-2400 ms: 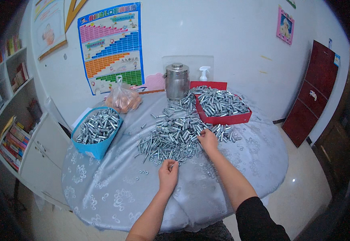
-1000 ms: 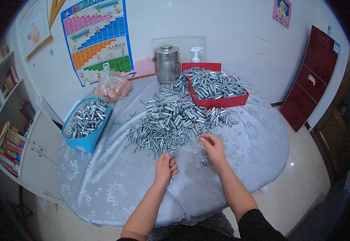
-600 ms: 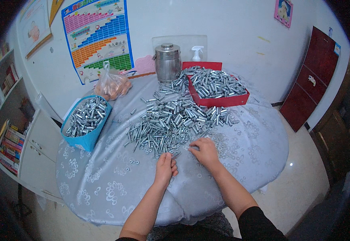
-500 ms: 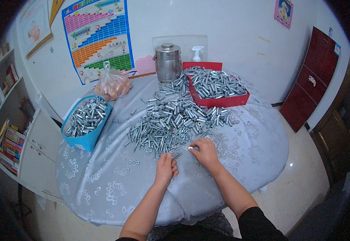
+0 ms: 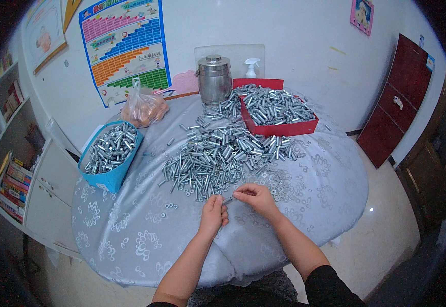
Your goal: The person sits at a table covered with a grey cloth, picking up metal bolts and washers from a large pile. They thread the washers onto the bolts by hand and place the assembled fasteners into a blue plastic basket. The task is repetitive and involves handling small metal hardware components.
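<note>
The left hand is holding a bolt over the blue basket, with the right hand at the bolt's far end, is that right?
Not quite. The head view shows the left hand holding the bolt over the tablecloth; the blue basket stands farther left. The right hand is at the bolt's far end, as you say.

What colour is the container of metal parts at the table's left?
The container is light blue; the head view shows it best.
</note>
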